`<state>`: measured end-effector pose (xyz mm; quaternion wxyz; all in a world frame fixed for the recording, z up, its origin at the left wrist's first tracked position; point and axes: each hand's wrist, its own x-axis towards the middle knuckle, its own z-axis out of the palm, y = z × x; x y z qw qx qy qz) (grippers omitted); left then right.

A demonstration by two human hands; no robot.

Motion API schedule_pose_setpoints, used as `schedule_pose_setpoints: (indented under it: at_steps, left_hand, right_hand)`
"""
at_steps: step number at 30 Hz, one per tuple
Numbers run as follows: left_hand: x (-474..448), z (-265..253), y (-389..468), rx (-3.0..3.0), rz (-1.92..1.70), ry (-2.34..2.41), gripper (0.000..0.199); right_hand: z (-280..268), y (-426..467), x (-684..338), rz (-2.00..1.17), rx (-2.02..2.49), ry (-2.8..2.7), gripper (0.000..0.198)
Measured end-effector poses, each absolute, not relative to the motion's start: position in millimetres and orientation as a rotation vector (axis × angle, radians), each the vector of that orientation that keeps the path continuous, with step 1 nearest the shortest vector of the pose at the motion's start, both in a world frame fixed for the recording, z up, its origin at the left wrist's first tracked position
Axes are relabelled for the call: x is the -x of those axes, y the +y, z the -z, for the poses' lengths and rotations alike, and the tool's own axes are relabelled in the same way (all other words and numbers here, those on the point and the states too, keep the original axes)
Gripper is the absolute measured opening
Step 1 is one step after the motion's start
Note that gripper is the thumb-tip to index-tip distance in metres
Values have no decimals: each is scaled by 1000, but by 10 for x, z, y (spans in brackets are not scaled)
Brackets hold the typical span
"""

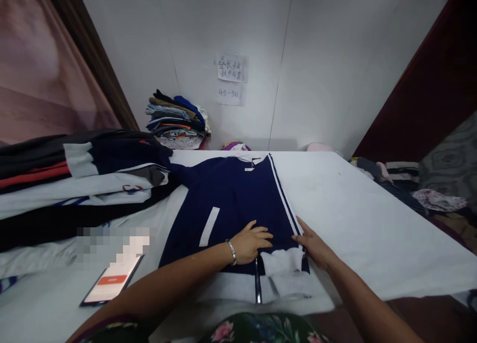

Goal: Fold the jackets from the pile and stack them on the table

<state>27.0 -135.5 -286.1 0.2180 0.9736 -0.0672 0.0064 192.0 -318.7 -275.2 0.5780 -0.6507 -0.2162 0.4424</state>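
Note:
A navy zip jacket (238,194) with white trim lies front up on the white table, its collar toward the wall. Its right-hand sleeve, with white stripes (285,199), is folded down along the body, so the pale grey cuff (283,261) rests near the hem (231,287). My left hand (250,242), wearing a silver bracelet (232,252), lies flat on the lower front with fingers spread, holding nothing. At the sleeve's outer edge, my right hand (313,242) has its thumb over the stripes and grips the fabric; some of its fingers are hidden.
Piled clothes (93,179) cover the table's left side, with a lit phone (115,278) in front. A folded stack (177,122) stands at the wall below paper signs (231,80). More clothes (402,179) lie beyond the table's right edge. White tabletop (365,224) extends right of the jacket.

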Motion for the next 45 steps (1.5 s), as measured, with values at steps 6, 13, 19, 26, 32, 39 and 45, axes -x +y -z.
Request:
schedule_pose_setpoints:
  at_steps: [6, 13, 19, 26, 32, 39, 45]
  left_hand:
    - [-157, 2906, -1434, -2649, -3, -114, 65]
    - [-206, 2635, -1451, -2386, 134, -44, 60]
    - [-366, 2706, -1718, -2594, -6, -27, 53]
    - [-283, 2971, -1845, -2781, -84, -105, 61]
    - [-254, 2941, -1888, -2711, -34, -62, 62]
    - [-192, 2786, -1638, -2609, -131, 115, 42]
    - [-515, 2779, -1113, -2783, -214, 582, 64]
  right_hand:
    - [2817, -3367, -2012, -1006, 1886, -675, 89]
    - [2521, -3175, -2216, -122, 2068, -1250, 44]
    - [2822, -2677, -2034, -253, 2147, -1632, 55]
    - [3018, -2749, -1976, -340, 2294, -1693, 55]
    - [3039, -2937, -1975, -456, 2287, -1634, 58]
    - [2964, -2762, -2072, -232, 2246, -1592, 59]
    - [2779, -2097, -2211, -51, 2245, -1621, 64]
